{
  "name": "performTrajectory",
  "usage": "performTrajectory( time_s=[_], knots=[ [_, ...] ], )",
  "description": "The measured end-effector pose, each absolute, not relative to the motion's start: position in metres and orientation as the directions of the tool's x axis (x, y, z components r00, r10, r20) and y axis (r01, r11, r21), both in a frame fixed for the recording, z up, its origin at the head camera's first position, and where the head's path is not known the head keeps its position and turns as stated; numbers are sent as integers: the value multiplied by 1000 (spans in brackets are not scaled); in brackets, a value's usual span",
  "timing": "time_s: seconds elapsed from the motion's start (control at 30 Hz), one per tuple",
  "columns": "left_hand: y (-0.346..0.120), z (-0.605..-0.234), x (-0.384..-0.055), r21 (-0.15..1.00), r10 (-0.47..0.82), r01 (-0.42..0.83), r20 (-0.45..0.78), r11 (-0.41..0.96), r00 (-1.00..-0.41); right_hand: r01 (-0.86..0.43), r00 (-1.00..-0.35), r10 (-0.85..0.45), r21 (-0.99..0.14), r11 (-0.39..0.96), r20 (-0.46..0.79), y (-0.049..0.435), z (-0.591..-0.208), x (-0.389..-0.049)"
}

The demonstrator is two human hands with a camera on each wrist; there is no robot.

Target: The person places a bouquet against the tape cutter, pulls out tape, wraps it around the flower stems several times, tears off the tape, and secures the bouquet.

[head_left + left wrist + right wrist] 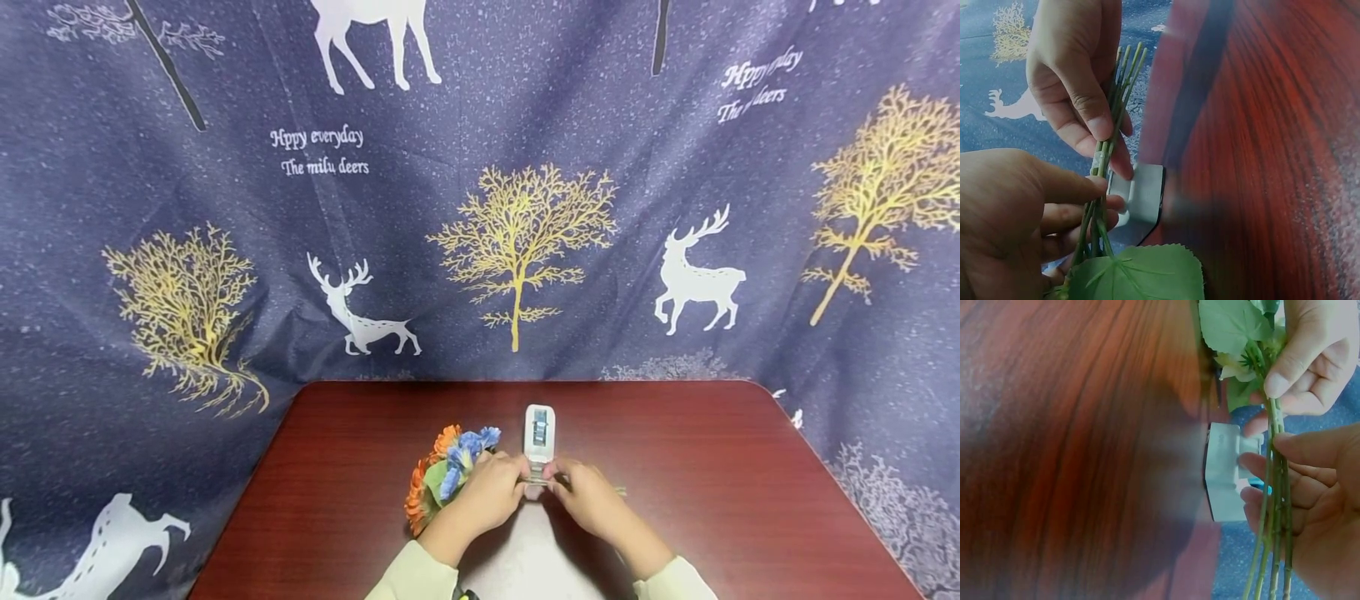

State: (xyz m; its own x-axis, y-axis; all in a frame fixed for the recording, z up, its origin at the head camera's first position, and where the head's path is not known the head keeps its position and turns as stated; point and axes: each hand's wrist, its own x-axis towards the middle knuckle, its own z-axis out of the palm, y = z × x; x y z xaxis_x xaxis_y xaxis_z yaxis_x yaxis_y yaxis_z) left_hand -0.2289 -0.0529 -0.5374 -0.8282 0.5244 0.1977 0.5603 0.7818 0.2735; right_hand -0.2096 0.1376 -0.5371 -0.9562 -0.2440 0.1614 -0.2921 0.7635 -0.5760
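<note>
Both hands hold a bunch of artificial flowers by its green stems point(1113, 119). The orange and blue blooms point(467, 450) lie to the left, beside the left forearm, with a broad green leaf point(1154, 272) just below the grip. My left hand point(495, 487) pinches the stems near the leaves, thumb in front and fingers behind. Closer to the cut ends, my right hand point(588, 496) pinches the same stems between thumb and fingers. A strip of clear tape point(1096, 159) shows on the stems between the two thumbs. Right beyond the hands stands a white tape dispenser point(540, 425).
The dark red wooden table point(720, 467) has its back edge along a blue curtain point(525, 100) printed with deer and trees. A small black and yellow object point(467, 594) shows at the bottom edge, beside the left sleeve.
</note>
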Motion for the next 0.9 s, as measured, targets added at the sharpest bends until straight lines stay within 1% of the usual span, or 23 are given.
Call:
performTrajectory(
  time_s=[0.27, 0.43, 0.57, 0.8, 0.9],
  knots=[
    [-53, -537, -226, 241, 539, 580, 218, 778, -814, -316, -949, -250, -570, 758, 194, 138, -540, -206],
    [-51, -539, -225, 161, 555, 598, 243, 786, -795, -306, -952, -239, -588, 749, 192, 139, -542, -206],
    [-50, -539, -224, 98, 561, 608, 295, 788, -774, -293, -956, -229, -587, 755, 183, 140, -541, -207],
    [-47, -541, -222, 36, 555, 614, 387, 789, -736, -334, -940, -309, -557, 761, 141, 145, -540, -210],
    [-45, -542, -221, 8, 546, 604, 420, 797, -725, -348, -930, -354, -570, 745, 105, 148, -539, -214]
  ],
)
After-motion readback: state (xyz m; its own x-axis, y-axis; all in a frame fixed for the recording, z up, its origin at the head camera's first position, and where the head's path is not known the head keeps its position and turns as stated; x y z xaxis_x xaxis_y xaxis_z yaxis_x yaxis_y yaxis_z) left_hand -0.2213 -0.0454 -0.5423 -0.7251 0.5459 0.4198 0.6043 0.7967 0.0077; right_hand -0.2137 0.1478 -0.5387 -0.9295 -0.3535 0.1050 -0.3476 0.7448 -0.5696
